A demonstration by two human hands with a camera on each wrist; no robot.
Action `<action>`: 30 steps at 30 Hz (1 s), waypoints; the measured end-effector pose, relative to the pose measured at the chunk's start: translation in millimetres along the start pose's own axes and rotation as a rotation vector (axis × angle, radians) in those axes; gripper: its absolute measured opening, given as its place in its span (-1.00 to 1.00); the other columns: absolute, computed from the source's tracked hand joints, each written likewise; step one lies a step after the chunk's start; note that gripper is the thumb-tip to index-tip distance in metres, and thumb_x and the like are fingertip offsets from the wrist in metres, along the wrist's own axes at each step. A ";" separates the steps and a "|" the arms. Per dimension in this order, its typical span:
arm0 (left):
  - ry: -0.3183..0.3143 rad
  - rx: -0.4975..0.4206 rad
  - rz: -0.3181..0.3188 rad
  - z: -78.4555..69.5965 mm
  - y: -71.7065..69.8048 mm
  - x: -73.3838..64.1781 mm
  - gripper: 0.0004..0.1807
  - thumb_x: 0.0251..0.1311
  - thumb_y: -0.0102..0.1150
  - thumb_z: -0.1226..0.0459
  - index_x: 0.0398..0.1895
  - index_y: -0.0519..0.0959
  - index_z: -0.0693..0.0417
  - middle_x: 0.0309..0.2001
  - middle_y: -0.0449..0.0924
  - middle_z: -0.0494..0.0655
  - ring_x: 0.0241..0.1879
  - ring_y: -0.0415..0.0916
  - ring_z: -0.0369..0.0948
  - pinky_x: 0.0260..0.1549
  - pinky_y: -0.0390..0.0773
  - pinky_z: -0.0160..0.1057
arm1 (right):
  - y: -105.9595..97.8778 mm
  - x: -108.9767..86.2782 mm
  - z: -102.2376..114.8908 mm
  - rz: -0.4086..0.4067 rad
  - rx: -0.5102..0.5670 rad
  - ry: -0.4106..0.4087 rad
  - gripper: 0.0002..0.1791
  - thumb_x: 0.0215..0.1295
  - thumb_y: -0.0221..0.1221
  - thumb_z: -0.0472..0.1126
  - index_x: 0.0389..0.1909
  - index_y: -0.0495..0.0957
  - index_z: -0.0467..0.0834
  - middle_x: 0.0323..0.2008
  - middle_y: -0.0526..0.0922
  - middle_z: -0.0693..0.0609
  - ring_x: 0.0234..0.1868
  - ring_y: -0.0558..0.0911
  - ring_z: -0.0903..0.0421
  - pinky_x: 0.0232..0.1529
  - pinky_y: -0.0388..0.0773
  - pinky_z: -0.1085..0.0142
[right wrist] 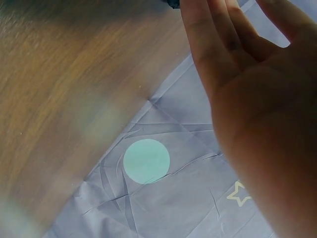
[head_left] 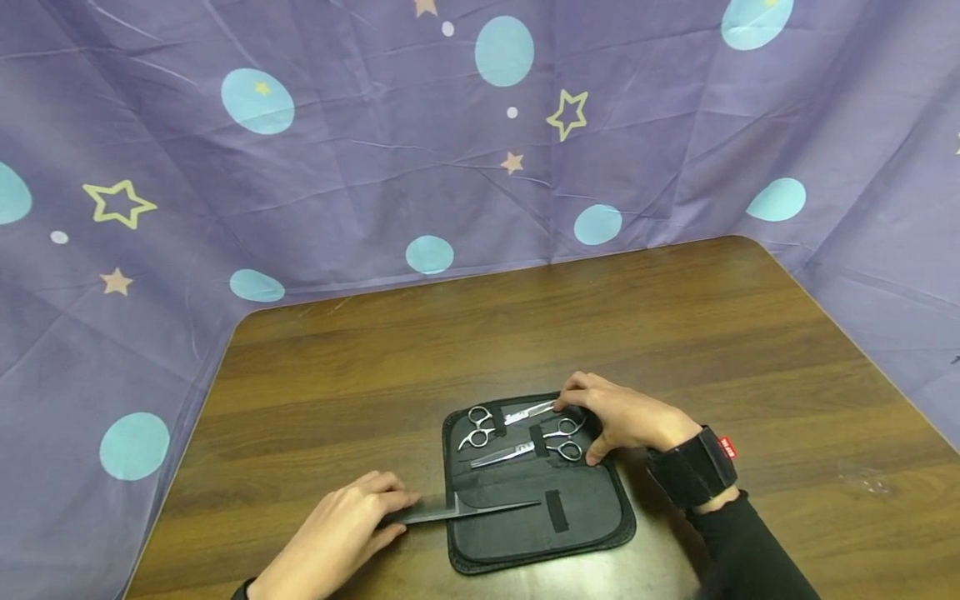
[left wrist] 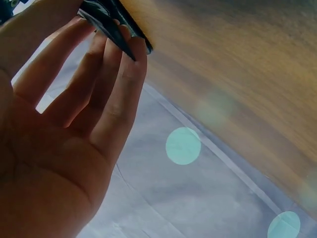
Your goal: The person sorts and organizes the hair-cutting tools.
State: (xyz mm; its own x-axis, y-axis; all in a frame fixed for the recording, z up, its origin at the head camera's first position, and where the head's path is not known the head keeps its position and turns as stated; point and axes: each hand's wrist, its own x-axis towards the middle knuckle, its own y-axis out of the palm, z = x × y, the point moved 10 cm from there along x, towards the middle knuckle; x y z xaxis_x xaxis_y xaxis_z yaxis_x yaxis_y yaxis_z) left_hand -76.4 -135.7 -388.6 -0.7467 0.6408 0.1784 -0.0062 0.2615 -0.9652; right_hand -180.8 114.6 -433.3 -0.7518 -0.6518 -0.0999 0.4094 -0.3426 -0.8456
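Dark, slim-tailed comb (head_left: 441, 513); left fingers (head_left: 393, 502) pinch it; right fingers (head_left: 581, 399) parted, resting on black case (head_left: 510, 535)

Left hand (head_left: 347, 518): back upward, fingers reaching forward, thumb opposed in a pinch on the side nearer the body. Right hand (head_left: 628, 415): back upward, fingers bent, thumb held apart from them. Behind this hand, the wrist wears a black band (head_left: 692, 468); behind that, the forearm is in a black sleeve (head_left: 750, 550).
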 end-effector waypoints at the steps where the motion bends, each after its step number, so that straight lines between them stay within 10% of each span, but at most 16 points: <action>1: 0.004 -0.003 0.011 -0.5 0.6 0.1 -0.63 -0.06 0.52 0.31 -0.10 0.73 0.01 -0.22 0.58 -0.30 -0.28 0.51 -0.38 -0.38 0.60 -0.36 | -0.1 0.2 0.0 -0.001 -0.002 -0.001 -0.17 -0.34 0.62 -0.23 0.13 0.58 -0.12 0.10 0.45 -0.01 0.16 0.47 -0.04 0.14 0.53 0.00; 30: 0.072 0.014 -0.017 -18.7 2.9 6.3 -0.61 0.02 0.46 0.26 0.00 0.72 0.02 -0.16 0.54 -0.30 -0.19 0.47 -0.38 -0.29 0.59 -0.43 | -1.5 -3.0 3.0 -0.008 0.004 -0.025 -0.17 -0.32 0.61 -0.22 0.15 0.57 -0.14 0.13 0.45 -0.03 0.17 0.48 -0.05 0.15 0.53 0.00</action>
State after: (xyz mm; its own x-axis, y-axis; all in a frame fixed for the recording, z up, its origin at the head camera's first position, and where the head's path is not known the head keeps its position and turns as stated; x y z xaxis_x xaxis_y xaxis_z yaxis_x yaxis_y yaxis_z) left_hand -68.7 -117.4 -386.7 -0.6967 0.6865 0.2080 -0.0283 0.2634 -0.9643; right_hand -177.6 115.0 -430.2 -0.7415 -0.6661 -0.0799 0.4060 -0.3507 -0.8439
